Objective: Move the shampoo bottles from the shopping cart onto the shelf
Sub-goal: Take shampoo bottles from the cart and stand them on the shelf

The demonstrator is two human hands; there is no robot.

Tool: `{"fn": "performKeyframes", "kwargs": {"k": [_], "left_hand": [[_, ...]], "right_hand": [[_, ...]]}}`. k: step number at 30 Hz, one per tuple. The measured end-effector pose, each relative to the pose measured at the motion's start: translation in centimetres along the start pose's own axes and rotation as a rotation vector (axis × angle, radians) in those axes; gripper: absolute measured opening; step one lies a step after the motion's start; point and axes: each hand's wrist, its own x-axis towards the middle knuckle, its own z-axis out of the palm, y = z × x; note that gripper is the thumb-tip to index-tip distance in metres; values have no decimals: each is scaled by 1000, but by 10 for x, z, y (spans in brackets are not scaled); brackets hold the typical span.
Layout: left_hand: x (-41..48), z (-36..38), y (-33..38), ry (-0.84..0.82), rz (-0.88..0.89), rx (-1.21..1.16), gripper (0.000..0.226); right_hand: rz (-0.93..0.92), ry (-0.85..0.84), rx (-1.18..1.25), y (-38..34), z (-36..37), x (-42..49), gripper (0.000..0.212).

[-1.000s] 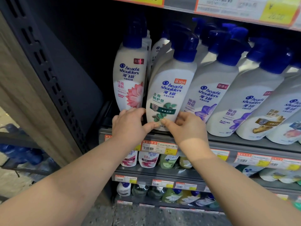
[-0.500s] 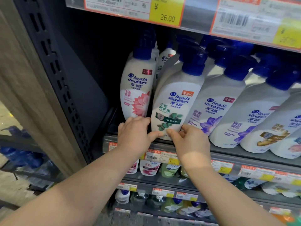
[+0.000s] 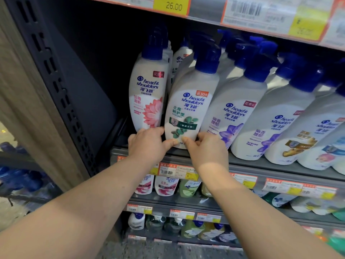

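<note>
A white shampoo bottle with a green leaf label (image 3: pixel 188 111) and a blue pump cap stands on the grey shelf (image 3: pixel 270 165), tilted slightly right. My left hand (image 3: pixel 147 143) grips its lower left side and my right hand (image 3: pixel 207 148) grips its lower right, thumbs meeting at the front of its base. To its left stands a pink-flower shampoo bottle (image 3: pixel 147 98); to its right, a purple-flower shampoo bottle (image 3: pixel 231 116). The shopping cart is out of view.
More white bottles with blue caps (image 3: pixel 280 128) crowd the shelf to the right and behind. A dark gap lies left of the pink bottle by the perforated upright (image 3: pixel 56 86). Price tags (image 3: pixel 175 171) line the shelf edges. Lower shelves (image 3: pixel 177 202) hold smaller bottles.
Both hands stay on the base of the green-label bottle. The view has drifted slightly, and the bottle stands a little more upright on the shelf.
</note>
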Motion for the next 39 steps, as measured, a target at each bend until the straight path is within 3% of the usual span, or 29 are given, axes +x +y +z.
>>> {"fn": "performKeyframes", "kwargs": {"k": [11,31,36,39], "left_hand": [[-2,3,-5,7,-22,-35,39],[-14,-4,-3,-48,-68,19,58],[-61,-27,-20,100,-19,-33,47],[-103,-50,-41,51,-115,-15,48]], "right_hand": [[-71,-65,-52,3,-3,-15,18],[-79,-134,-82,11,-20,-13,21],[-252,-167,-61,13,-48,-40,47],[-362,-282,-163,8,-61,-63,50]]}}
